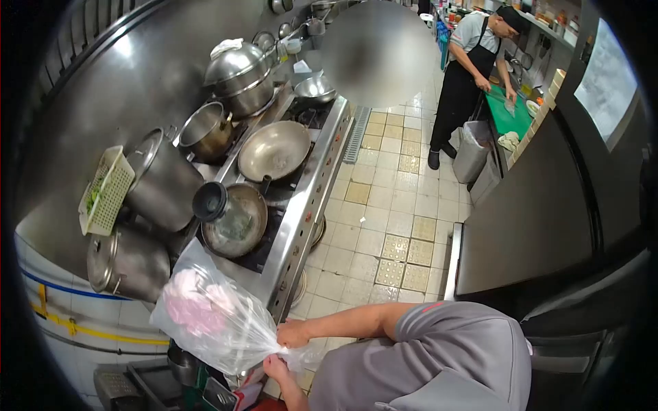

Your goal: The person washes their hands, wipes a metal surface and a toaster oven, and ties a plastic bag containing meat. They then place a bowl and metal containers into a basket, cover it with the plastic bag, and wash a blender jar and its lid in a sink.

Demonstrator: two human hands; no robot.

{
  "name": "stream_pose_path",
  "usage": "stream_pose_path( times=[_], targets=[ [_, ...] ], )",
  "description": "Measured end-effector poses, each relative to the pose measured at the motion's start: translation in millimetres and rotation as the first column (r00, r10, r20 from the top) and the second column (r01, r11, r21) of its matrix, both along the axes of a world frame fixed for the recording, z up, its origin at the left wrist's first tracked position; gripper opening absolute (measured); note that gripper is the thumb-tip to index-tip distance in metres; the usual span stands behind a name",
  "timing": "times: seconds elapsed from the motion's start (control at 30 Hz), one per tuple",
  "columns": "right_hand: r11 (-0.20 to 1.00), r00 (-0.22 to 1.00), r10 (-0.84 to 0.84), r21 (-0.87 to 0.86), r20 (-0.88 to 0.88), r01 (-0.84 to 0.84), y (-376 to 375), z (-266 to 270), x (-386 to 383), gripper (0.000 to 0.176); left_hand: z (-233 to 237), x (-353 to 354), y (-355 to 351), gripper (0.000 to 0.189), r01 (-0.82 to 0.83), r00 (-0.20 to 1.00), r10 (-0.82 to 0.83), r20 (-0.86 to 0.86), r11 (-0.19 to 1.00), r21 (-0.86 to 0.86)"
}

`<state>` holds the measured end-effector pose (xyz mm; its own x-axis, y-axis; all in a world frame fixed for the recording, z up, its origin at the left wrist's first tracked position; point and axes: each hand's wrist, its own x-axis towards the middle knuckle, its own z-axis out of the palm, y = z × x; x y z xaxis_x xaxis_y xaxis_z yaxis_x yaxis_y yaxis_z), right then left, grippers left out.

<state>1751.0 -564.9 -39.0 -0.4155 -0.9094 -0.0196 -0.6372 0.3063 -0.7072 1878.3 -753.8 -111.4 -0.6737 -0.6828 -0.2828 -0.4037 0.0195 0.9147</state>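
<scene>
The right hand (293, 333) is closed around the gathered neck of a clear, crinkled plastic bag (205, 312), and the left hand (277, 368) is clamped on the same neck just beside it. The bag bulges into a rounded, glossy shape with soft pink and white contents, which I cannot identify. It hangs by the near end of a steel stove (312, 198); whether it touches the stove is hard to tell.

Beyond the bag, a squat lidded steel pot (140, 264) stands next to a tall cylindrical steel pot (164, 185). A pale green perforated plastic basket (110, 192) tilts above them, with leafy greens inside. On the stove, a clear container with a round black top (229, 212) lies over a round worn pan (236, 240), its top past the rim. Farther along sits a wide, shallow metal wok (274, 152).

The stove's straight, shiny front edge borders a strip of cream and yellowish floor tiles (370, 240), with open room up to the smooth dark panel (528, 219). At the far end, a person in a black apron (473, 75) works over a flat green board (507, 120).
</scene>
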Motion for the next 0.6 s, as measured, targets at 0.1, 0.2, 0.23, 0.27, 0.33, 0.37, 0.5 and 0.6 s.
stream_pose_path(
  times=[0.1, 0.2, 0.23, 0.27, 0.33, 0.37, 0.5, 0.6],
  targets=[
    [0.998, 0.992, -0.047, -0.031, 0.115, 0.051, 11, -7, -6, 0.021, 73, 5, 48, 0.017, 0.147, 0.966, -0.25, -0.058, 0.724, -0.674],
    [0.996, 0.985, -0.067, -0.042, 0.16, 0.075, 1, -27, -7, 0.033, 95, 2, 50, 0.024, 0.32, 0.858, -0.51, 0.057, 0.445, -0.836],
    [0.992, 0.979, -0.092, -0.066, 0.183, 0.106, -10, -39, -9, 0.039, 93, -1, 39, 0.027, 0.396, 0.814, -0.577, 0.07, 0.462, -0.793],
    [0.995, 0.983, -0.095, 0.006, 0.157, 0.095, -11, -29, -11, 0.038, 92, -7, 30, 0.026, 0.458, 0.818, -0.551, 0.166, 0.449, -0.767],
    [0.996, 0.991, -0.059, 0.076, 0.119, 0.05, -1, -3, 6, 0.035, 97, 2, 22, 0.024, 0.561, 0.796, -0.536, 0.281, 0.48, -0.674],
    [0.997, 0.997, -0.023, 0.075, 0.079, 0.017, 4, 7, 8, 0.034, 108, 2, 18, 0.023, 0.581, 0.791, -0.546, 0.277, 0.526, -0.622],
    [1.0, 0.996, 0.008, -0.012, 0.087, -0.007, -2, 13, -1, 0.031, 33, 15, -15, 0.024, 0.21, 0.96, -0.271, -0.07, 0.862, -0.462],
    [0.997, 0.992, 0.025, -0.077, 0.127, -0.015, -13, 2, 8, 0.028, 66, 19, 24, 0.032, -0.201, 0.979, 0.204, -0.006, 0.972, 0.123]
  ],
)
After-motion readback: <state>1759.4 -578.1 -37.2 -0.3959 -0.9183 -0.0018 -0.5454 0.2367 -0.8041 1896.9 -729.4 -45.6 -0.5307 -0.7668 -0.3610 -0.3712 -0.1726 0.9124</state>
